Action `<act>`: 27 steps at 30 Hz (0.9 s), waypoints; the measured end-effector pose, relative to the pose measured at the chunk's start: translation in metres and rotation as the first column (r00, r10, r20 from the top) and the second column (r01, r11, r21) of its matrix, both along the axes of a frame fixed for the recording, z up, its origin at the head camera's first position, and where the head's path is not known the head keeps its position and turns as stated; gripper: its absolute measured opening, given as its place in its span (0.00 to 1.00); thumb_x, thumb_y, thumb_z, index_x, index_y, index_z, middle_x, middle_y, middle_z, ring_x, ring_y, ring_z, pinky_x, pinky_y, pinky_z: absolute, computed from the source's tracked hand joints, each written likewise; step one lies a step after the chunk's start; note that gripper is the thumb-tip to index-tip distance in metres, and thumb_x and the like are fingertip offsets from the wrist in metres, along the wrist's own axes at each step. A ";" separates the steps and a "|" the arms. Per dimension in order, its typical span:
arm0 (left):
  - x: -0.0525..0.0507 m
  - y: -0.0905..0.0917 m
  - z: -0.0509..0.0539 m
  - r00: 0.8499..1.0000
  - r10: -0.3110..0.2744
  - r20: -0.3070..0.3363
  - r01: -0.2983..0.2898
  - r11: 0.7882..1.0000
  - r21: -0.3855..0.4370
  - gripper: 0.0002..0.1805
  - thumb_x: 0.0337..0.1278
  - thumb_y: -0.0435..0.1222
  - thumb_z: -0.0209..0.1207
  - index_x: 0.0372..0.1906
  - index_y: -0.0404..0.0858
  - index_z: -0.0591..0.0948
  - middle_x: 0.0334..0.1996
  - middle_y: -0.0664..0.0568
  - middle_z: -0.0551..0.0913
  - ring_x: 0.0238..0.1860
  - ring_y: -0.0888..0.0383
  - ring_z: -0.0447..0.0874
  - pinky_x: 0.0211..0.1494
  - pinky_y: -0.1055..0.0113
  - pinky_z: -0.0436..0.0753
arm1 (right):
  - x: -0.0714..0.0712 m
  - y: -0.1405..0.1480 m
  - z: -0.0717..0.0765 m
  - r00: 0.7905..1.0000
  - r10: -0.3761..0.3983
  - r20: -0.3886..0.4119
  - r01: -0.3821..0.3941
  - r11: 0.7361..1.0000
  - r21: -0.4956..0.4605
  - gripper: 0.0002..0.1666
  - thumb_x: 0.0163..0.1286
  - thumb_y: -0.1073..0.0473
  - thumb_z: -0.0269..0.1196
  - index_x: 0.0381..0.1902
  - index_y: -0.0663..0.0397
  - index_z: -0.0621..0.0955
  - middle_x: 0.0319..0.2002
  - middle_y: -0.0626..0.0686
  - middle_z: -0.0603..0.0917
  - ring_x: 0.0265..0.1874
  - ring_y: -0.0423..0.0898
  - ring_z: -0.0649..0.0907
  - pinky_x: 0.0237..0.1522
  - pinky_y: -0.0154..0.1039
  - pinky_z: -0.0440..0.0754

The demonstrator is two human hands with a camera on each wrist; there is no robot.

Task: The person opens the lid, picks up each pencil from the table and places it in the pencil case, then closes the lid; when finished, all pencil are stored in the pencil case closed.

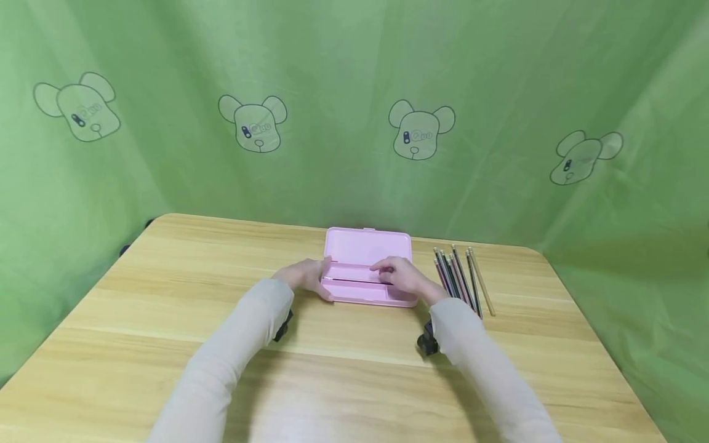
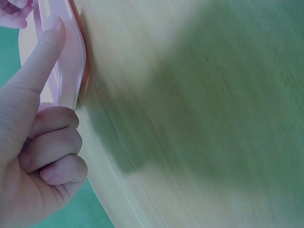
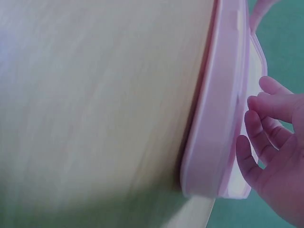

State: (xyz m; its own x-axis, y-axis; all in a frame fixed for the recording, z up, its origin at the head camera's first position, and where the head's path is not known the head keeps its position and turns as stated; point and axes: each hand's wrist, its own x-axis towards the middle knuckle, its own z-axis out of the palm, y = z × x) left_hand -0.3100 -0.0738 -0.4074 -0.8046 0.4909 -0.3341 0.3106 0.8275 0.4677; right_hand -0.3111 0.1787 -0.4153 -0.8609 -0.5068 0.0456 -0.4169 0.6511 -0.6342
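Observation:
A pink pencil case (image 1: 361, 293) lies with its lid (image 1: 367, 246) raised at the back; inside are compartments, with a thin dark strip along the middle. Gripping the case's left end is my left hand (image 1: 307, 275), thumb at the front corner. In the left wrist view, this hand (image 2: 40, 128) has its thumb on the case (image 2: 71, 57) and other fingers curled beside its end. Over the case's right half hovers my right hand (image 1: 403, 275). The right wrist view shows that hand (image 3: 275, 137) loosely bent beside the case (image 3: 213, 118), with nothing visible between its fingers.
Several dark pencils (image 1: 455, 277) and a tan one (image 1: 482, 283) lie on the wooden table (image 1: 166, 307), right of the case. A green curtain (image 1: 332, 172) with bear-head drawings hangs behind the table and at its sides.

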 end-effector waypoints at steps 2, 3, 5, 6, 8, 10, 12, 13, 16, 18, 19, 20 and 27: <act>0.000 -0.001 0.000 1.000 0.002 0.003 -0.002 1.000 0.003 0.60 0.37 0.51 0.69 0.71 0.34 0.45 0.70 0.42 0.51 0.69 0.48 0.52 0.71 0.60 0.52 | 0.001 0.004 0.002 1.000 -0.010 0.023 0.010 1.000 -0.015 0.16 0.61 0.71 0.56 0.48 0.68 0.78 0.41 0.63 0.80 0.44 0.56 0.77 0.53 0.51 0.73; 0.000 -0.001 0.000 1.000 0.004 0.003 -0.004 1.000 0.001 0.60 0.37 0.51 0.69 0.71 0.34 0.45 0.70 0.43 0.50 0.69 0.48 0.52 0.71 0.60 0.52 | 0.001 0.007 0.003 0.999 -0.017 0.034 0.017 1.000 -0.019 0.17 0.61 0.71 0.55 0.49 0.68 0.78 0.44 0.64 0.79 0.47 0.58 0.76 0.55 0.53 0.72; 0.000 -0.002 -0.001 1.000 0.008 0.001 -0.008 1.000 -0.003 0.60 0.37 0.51 0.68 0.71 0.35 0.45 0.70 0.43 0.50 0.69 0.49 0.52 0.71 0.60 0.52 | 0.001 0.011 0.004 0.998 -0.035 0.044 0.036 0.999 -0.023 0.18 0.62 0.71 0.55 0.51 0.67 0.77 0.49 0.66 0.78 0.52 0.60 0.74 0.59 0.54 0.68; -0.001 -0.002 -0.001 1.000 0.009 0.001 -0.009 1.000 -0.006 0.60 0.37 0.52 0.68 0.71 0.35 0.45 0.70 0.43 0.50 0.69 0.49 0.52 0.71 0.60 0.52 | 0.001 0.014 0.004 0.998 -0.041 0.044 0.042 0.999 -0.024 0.18 0.62 0.71 0.54 0.51 0.67 0.76 0.51 0.66 0.77 0.53 0.61 0.73 0.60 0.55 0.67; -0.001 -0.003 -0.003 1.000 0.008 -0.002 -0.008 1.000 -0.008 0.60 0.36 0.52 0.68 0.71 0.35 0.45 0.70 0.43 0.50 0.69 0.49 0.52 0.71 0.60 0.52 | 0.002 0.020 0.005 0.998 -0.054 0.043 0.055 0.998 -0.025 0.19 0.63 0.71 0.53 0.52 0.67 0.76 0.52 0.67 0.76 0.55 0.62 0.72 0.60 0.56 0.66; -0.001 -0.003 -0.003 1.000 0.005 -0.003 -0.005 1.000 -0.012 0.60 0.37 0.52 0.68 0.71 0.35 0.45 0.70 0.44 0.49 0.69 0.49 0.51 0.71 0.60 0.52 | 0.003 0.025 0.005 0.996 -0.072 0.045 0.073 0.997 -0.033 0.19 0.63 0.70 0.54 0.52 0.67 0.76 0.52 0.67 0.76 0.54 0.62 0.73 0.59 0.56 0.67; -0.001 -0.003 -0.003 1.000 0.004 -0.003 -0.004 1.000 -0.013 0.60 0.37 0.52 0.68 0.71 0.35 0.45 0.70 0.44 0.49 0.69 0.49 0.51 0.71 0.60 0.51 | 0.005 0.031 0.005 0.995 -0.087 0.054 0.089 0.995 -0.037 0.19 0.63 0.69 0.54 0.53 0.66 0.75 0.52 0.67 0.75 0.53 0.62 0.73 0.58 0.56 0.68; -0.001 -0.003 -0.004 1.000 0.003 -0.002 -0.003 1.000 -0.014 0.60 0.37 0.52 0.68 0.71 0.35 0.45 0.70 0.44 0.49 0.69 0.49 0.51 0.71 0.60 0.51 | 0.006 0.034 0.005 0.994 -0.092 0.057 0.095 0.995 -0.039 0.19 0.63 0.68 0.55 0.53 0.66 0.75 0.52 0.68 0.75 0.53 0.62 0.73 0.58 0.56 0.68; -0.001 -0.003 -0.003 1.000 -0.001 -0.004 0.001 1.000 -0.008 0.60 0.37 0.52 0.68 0.71 0.35 0.45 0.70 0.43 0.50 0.69 0.49 0.52 0.71 0.60 0.52 | 0.008 0.046 0.004 0.994 -0.101 0.042 0.103 0.994 -0.042 0.19 0.63 0.68 0.55 0.52 0.66 0.76 0.51 0.67 0.76 0.52 0.62 0.74 0.57 0.56 0.69; -0.001 -0.002 -0.003 1.000 -0.006 -0.005 0.006 1.000 -0.002 0.60 0.38 0.52 0.68 0.71 0.34 0.45 0.70 0.42 0.51 0.69 0.48 0.52 0.71 0.60 0.52 | 0.009 0.055 0.003 0.996 -0.092 0.001 0.092 0.995 -0.037 0.18 0.63 0.69 0.56 0.51 0.68 0.76 0.49 0.67 0.78 0.49 0.61 0.76 0.55 0.56 0.71; -0.001 -0.002 -0.003 1.000 -0.006 -0.005 0.006 1.000 -0.002 0.60 0.38 0.52 0.68 0.71 0.34 0.44 0.70 0.42 0.51 0.69 0.48 0.52 0.71 0.60 0.53 | 0.009 0.060 0.002 0.996 -0.090 -0.014 0.089 0.995 -0.040 0.17 0.63 0.69 0.56 0.50 0.68 0.77 0.47 0.67 0.79 0.47 0.61 0.77 0.53 0.55 0.72; -0.001 -0.002 -0.003 1.000 -0.006 -0.006 0.006 1.000 0.001 0.60 0.38 0.52 0.68 0.71 0.34 0.45 0.69 0.41 0.51 0.69 0.48 0.52 0.71 0.59 0.53 | 0.010 0.065 0.002 0.996 -0.087 -0.035 0.086 0.996 -0.035 0.17 0.62 0.69 0.56 0.49 0.69 0.77 0.45 0.67 0.80 0.46 0.60 0.77 0.52 0.55 0.74; -0.001 -0.001 -0.003 1.000 -0.011 -0.018 0.011 1.000 -0.013 0.60 0.38 0.52 0.68 0.71 0.33 0.44 0.69 0.40 0.53 0.68 0.48 0.53 0.71 0.60 0.54 | 0.011 0.098 -0.003 0.991 -0.120 -0.057 0.119 0.993 -0.022 0.17 0.62 0.70 0.57 0.49 0.71 0.77 0.43 0.68 0.79 0.42 0.57 0.78 0.48 0.53 0.76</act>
State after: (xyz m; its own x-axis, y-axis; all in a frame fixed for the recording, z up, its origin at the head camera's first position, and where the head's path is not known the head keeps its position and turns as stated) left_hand -0.3109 -0.0747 -0.4101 -0.8051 0.4953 -0.3263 0.3277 0.8300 0.4513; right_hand -0.3001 0.2769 -0.4179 -0.9110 -0.3986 0.1060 -0.3730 0.6867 -0.6239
